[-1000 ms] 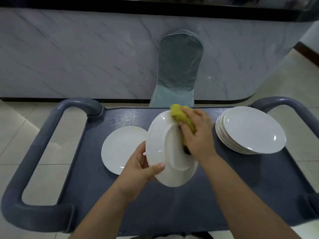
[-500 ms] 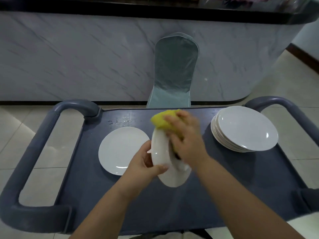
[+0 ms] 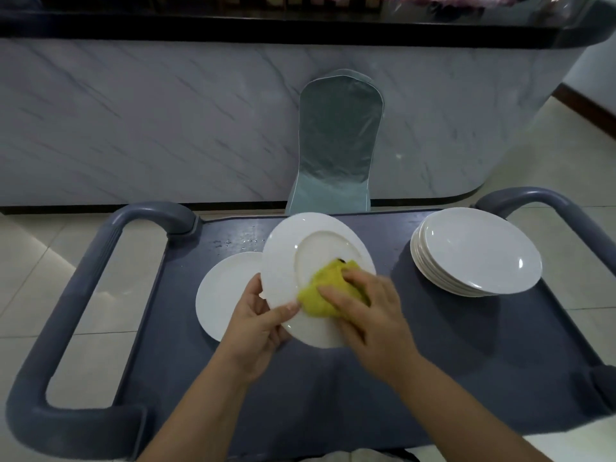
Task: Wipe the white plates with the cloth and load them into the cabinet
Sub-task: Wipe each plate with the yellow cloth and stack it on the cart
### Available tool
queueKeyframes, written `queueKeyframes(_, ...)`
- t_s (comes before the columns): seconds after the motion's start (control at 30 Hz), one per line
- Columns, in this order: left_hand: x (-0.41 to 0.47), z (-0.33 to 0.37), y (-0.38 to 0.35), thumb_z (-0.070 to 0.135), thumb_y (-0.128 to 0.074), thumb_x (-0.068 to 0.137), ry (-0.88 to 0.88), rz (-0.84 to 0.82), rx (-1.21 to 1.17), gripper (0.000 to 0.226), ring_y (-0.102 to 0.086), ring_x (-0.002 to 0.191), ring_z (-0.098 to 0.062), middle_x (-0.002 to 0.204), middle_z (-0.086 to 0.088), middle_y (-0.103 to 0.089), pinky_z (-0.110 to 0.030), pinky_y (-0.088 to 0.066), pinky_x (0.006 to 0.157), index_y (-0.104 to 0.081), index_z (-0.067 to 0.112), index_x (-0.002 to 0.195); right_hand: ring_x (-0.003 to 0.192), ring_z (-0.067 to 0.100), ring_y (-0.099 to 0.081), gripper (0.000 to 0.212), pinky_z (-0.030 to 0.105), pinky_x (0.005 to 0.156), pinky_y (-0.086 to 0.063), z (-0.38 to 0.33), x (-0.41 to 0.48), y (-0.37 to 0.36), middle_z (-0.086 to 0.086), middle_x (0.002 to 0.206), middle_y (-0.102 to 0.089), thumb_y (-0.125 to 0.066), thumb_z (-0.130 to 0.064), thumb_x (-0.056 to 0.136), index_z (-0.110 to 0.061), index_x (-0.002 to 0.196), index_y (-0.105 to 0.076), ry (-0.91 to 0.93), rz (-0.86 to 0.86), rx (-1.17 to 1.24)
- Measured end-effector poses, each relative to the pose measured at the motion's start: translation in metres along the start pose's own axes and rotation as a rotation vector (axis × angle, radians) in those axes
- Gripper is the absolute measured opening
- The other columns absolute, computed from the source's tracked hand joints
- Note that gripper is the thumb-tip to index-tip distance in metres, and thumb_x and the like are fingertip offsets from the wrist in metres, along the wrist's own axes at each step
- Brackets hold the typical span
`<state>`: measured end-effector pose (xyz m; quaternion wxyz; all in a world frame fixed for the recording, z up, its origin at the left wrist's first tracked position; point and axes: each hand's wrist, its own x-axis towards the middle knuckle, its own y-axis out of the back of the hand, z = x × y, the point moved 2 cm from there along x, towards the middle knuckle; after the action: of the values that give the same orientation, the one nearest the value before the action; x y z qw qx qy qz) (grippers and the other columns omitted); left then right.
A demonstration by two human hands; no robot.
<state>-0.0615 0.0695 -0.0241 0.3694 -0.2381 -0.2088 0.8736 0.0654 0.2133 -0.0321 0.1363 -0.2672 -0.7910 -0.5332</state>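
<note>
My left hand point(image 3: 258, 323) grips the lower left rim of a white plate point(image 3: 300, 241), held tilted above the cart with its underside and foot ring facing me. Pressed against that underside is a yellow cloth point(image 3: 321, 290), bunched under the fingers of my right hand point(image 3: 366, 308). A single white plate point(image 3: 223, 291) lies flat on the cart top, partly hidden behind the held plate. A stack of several white plates point(image 3: 476, 250) sits at the cart's right end. No cabinet is in view.
The dark blue cart point(image 3: 466, 361) has a grey loop handle on the left point(image 3: 83, 295) and another on the right point(image 3: 550, 208). Beyond it a chair with a teal cover point(image 3: 336, 138) stands against a marble-faced counter point(image 3: 150, 111). Tiled floor surrounds the cart.
The held plate has turned from nearly edge-on to show its underside broadly. My right hand and the cloth slid from the plate's top rim down onto its lower middle.
</note>
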Motion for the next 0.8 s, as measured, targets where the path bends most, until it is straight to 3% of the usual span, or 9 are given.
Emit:
queueKeyframes(0.17, -0.002, 0.002, 0.004, -0.004, -0.071, 0.07, 0.032, -0.091, 0.114, 0.056, -0.07, 0.096, -0.028, 0.108, -0.011, -0.072, -0.044, -0.061, 0.068, -0.06, 0.024, 0.117, 0.107, 0.045, -0.054, 0.04, 0.059, 0.094, -0.042, 0.045, 0.013, 0.025, 0.021, 0.118, -0.057, -0.072, -0.002, 0.082, -0.014, 0.12, -0.067, -0.319, 0.047, -0.008)
queueKeyframes(0.23, 0.001, 0.001, -0.006, -0.001, -0.071, 0.072, 0.027, -0.141, 0.183, 0.052, -0.069, 0.097, -0.03, 0.108, -0.014, -0.071, -0.039, -0.059, 0.066, -0.059, 0.021, 0.117, 0.111, 0.037, -0.05, 0.033, 0.051, 0.101, -0.037, 0.027, 0.055, 0.021, 0.016, 0.122, -0.057, -0.064, -0.015, 0.089, -0.019, 0.121, -0.067, -0.159, 0.025, -0.013)
queueKeyframes(0.3, 0.006, 0.001, -0.014, -0.002, -0.071, 0.074, 0.012, -0.121, 0.158, 0.054, -0.068, 0.1, -0.033, 0.112, -0.017, -0.069, -0.042, -0.059, 0.069, -0.055, 0.016, 0.123, 0.108, 0.031, -0.046, 0.034, 0.041, 0.099, -0.033, 0.005, 0.091, 0.01, 0.011, 0.125, -0.056, -0.054, -0.027, 0.09, -0.027, 0.121, -0.067, 0.14, -0.09, -0.035)
queueKeyframes(0.33, 0.008, 0.003, -0.015, -0.005, -0.07, 0.074, 0.002, -0.106, 0.107, 0.055, -0.068, 0.1, -0.033, 0.111, -0.017, -0.07, -0.043, -0.059, 0.07, -0.054, 0.014, 0.123, 0.108, 0.031, -0.046, 0.036, 0.041, 0.099, -0.032, 0.0, 0.106, 0.006, 0.01, 0.126, -0.055, -0.052, -0.029, 0.089, -0.03, 0.122, -0.066, 0.198, -0.138, -0.031)
queueKeyframes(0.37, 0.01, 0.006, -0.016, -0.009, -0.069, 0.074, -0.01, -0.094, 0.045, 0.053, -0.068, 0.098, -0.032, 0.11, -0.015, -0.07, -0.042, -0.06, 0.069, -0.054, 0.013, 0.121, 0.109, 0.032, -0.046, 0.037, 0.041, 0.101, -0.032, 0.003, 0.119, 0.005, 0.009, 0.127, -0.054, -0.053, -0.028, 0.088, -0.031, 0.123, -0.065, 0.157, -0.159, -0.008)
queueKeyframes(0.5, 0.018, 0.019, -0.005, -0.004, -0.065, 0.073, -0.062, -0.004, -0.12, 0.047, -0.071, 0.093, -0.022, 0.106, -0.005, -0.072, -0.037, -0.061, 0.068, -0.055, 0.016, 0.115, 0.111, 0.031, -0.052, 0.032, 0.04, 0.104, -0.037, 0.068, 0.127, 0.01, 0.01, 0.114, -0.056, -0.061, -0.022, 0.092, -0.027, 0.123, -0.065, -0.307, -0.068, 0.123)
queueKeyframes(0.6, 0.028, 0.02, 0.001, -0.001, -0.063, 0.075, -0.057, 0.114, -0.291, 0.047, -0.072, 0.093, -0.019, 0.107, -0.003, -0.073, -0.032, -0.06, 0.066, -0.056, 0.018, 0.118, 0.107, 0.032, -0.055, 0.027, 0.044, 0.1, -0.043, 0.072, 0.074, 0.004, 0.012, 0.112, -0.062, -0.059, -0.025, 0.094, -0.025, 0.12, -0.066, -0.446, -0.047, 0.113)
queueKeyframes(0.67, 0.035, 0.014, -0.003, -0.002, -0.058, 0.085, -0.043, 0.197, -0.375, 0.039, -0.072, 0.092, -0.019, 0.109, -0.004, -0.073, -0.031, -0.06, 0.066, -0.057, 0.019, 0.118, 0.103, 0.033, -0.052, 0.034, 0.038, 0.098, -0.041, 0.032, 0.039, -0.015, 0.011, 0.117, -0.058, -0.054, -0.022, 0.09, -0.027, 0.123, -0.064, -0.397, 0.036, 0.129)
queueKeyframes(0.8, 0.043, 0.004, -0.009, 0.004, -0.052, 0.095, 0.004, 0.245, -0.39, 0.027, -0.073, 0.086, -0.02, 0.109, -0.008, -0.072, -0.031, -0.06, 0.063, -0.06, 0.019, 0.116, 0.103, 0.024, -0.043, 0.042, 0.031, 0.095, -0.037, -0.019, 0.017, -0.034, 0.006, 0.126, -0.05, -0.055, -0.021, 0.084, -0.033, 0.125, -0.06, -0.1, 0.062, 0.017)
